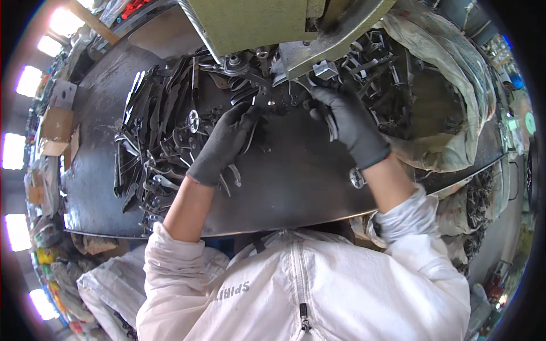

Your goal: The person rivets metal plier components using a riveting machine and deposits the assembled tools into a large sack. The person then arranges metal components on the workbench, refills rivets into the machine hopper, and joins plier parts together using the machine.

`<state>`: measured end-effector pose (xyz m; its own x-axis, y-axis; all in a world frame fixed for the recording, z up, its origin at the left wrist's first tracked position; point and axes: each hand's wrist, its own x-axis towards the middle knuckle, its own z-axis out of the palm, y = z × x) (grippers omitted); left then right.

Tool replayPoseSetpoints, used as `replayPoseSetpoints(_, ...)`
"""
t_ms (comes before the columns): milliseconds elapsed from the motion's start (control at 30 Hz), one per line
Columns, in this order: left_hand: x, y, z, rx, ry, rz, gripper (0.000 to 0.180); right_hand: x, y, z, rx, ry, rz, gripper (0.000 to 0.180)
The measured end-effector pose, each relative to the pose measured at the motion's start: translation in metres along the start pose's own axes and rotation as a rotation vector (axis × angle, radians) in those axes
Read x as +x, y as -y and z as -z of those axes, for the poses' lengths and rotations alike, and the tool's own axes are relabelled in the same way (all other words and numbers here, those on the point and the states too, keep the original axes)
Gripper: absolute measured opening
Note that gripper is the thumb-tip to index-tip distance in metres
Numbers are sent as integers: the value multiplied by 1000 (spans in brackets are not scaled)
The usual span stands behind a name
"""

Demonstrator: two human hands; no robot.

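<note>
My left hand (224, 145), in a dark grey glove, is closed. A curved metal handle piece (248, 139) shows along its inner side, and slim metal ends (234, 175) stick out below the palm. Its fingertips are beside dark metal parts (265, 94) under the front of a green press (256, 25). My right hand (354, 125), gloved alike, has its fingers curled round a curved metal handle piece (331, 128). The forefinger of that hand reaches toward the press's metal block (301, 59). What the fingertips touch there is too dark to make out.
Many long dark metal pieces (156, 105) lie heaped on the left of the dark metal table (278, 187). A whitish sack (449, 68) with metal parts lies open at the right. A small round metal piece (356, 178) lies near my right wrist. Cardboard boxes (56, 128) stand far left.
</note>
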<state>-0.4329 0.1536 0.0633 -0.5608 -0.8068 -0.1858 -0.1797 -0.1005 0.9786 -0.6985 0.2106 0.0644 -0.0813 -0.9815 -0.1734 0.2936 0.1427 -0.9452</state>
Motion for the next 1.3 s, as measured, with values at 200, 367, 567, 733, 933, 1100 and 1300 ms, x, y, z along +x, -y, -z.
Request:
replayPoseSetpoints(200, 17, 5, 5, 135, 67, -22, 36, 2, -16, -48, -46, 20, -27, 24)
replayPoseSetpoints(367, 33, 20, 16, 217, 87, -70, 35, 16, -30, -52, -132, -18, 82, 28)
replayPoseSetpoints(567, 31, 21, 18, 208, 143, -91, 31, 18, -24, -56, -213, 27, -28, 28)
replayPoseSetpoints(733, 46, 68, 38, -35, 59, 20, 31, 28, -50, -54, -210, 98, 3, 30)
replayPoseSetpoints(933, 44, -16, 127, 1150, -552, -280, 33, 20, -50, -49, -112, -34, -27, 28)
replayPoseSetpoints(1100, 50, 43, 230, 1417, -511, 205, 33, 21, -48, -59, -153, -58, -15, 27)
replayPoseSetpoints(1300, 48, 47, 232, 928, -602, -78, 31, 14, -45, -64, -102, -25, 100, 27)
